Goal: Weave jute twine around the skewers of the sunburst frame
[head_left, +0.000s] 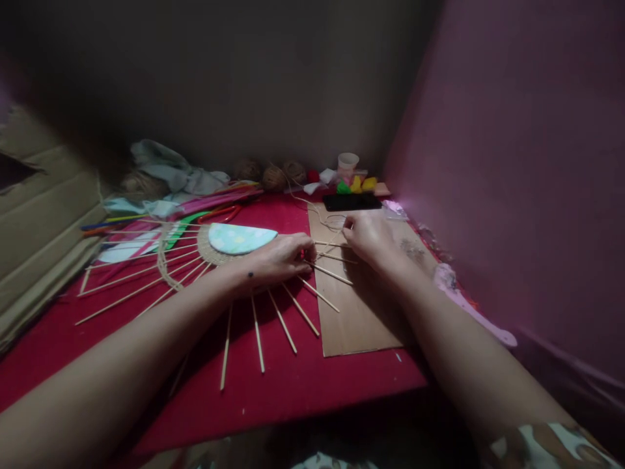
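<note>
A fan-shaped frame of thin wooden sticks [291,327] spreads from a half-round centre, which has a pale blue patterned pad [239,239] and a woven twine band [206,246] round it. My left hand [288,256] is closed on the sticks at the frame's right side; its fingertips partly hide them. Farther right, my right hand [370,238] pinches jute twine [319,212], which runs toward my left fingers and back toward the twine balls. A second woven arc [163,264] crosses the sticks on the left.
Brown cardboard [342,322] lies under the right sticks on the red cloth [273,404]. Behind are twine balls [272,176], a black phone [352,202] and a cup [348,163]. Pink scissors or a similar tool [473,309] lie beside the right wall. Cardboard [43,221] stands left.
</note>
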Demonstrator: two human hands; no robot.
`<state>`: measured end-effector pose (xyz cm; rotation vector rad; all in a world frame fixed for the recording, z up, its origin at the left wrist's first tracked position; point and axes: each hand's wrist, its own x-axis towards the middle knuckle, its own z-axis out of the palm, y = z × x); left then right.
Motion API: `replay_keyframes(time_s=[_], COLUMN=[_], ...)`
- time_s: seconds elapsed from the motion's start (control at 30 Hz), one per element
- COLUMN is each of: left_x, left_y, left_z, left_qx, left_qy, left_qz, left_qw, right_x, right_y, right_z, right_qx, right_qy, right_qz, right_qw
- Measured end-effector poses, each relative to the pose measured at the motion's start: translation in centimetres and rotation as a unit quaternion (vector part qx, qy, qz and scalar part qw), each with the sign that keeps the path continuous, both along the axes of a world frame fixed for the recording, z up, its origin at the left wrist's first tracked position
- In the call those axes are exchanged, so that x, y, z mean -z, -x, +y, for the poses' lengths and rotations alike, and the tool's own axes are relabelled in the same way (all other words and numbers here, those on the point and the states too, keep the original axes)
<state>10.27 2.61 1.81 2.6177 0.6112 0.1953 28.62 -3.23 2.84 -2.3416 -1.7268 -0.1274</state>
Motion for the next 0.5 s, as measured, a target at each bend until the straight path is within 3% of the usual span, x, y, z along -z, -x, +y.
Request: replay_keyframes(time_s=[0.13,0.33,0.5], left_x=[0.6,0.9,0.9], left_y=[0.1,-0.4,-0.6], left_z=[0.3,0.3,-0.2], left_qx=[-0.007,-0.026,-0.036], left_qy=[0.013,-0.047,-0.045], left_qz=[-0.011,-0.005,0.003], left_qw=[1.000,0.999,0.998], right_x=[1.6,1.9,2.2], right_y=[0.7,1.1,0.5], right_z=[0.5,0.3,0.5], right_qx=[0.028,0.031,0.043], right_qy=[-0.011,-0.054,0.006], right_qz=[-0.011,0.001,0.020], right_qw=[0.999,0.998,0.999])
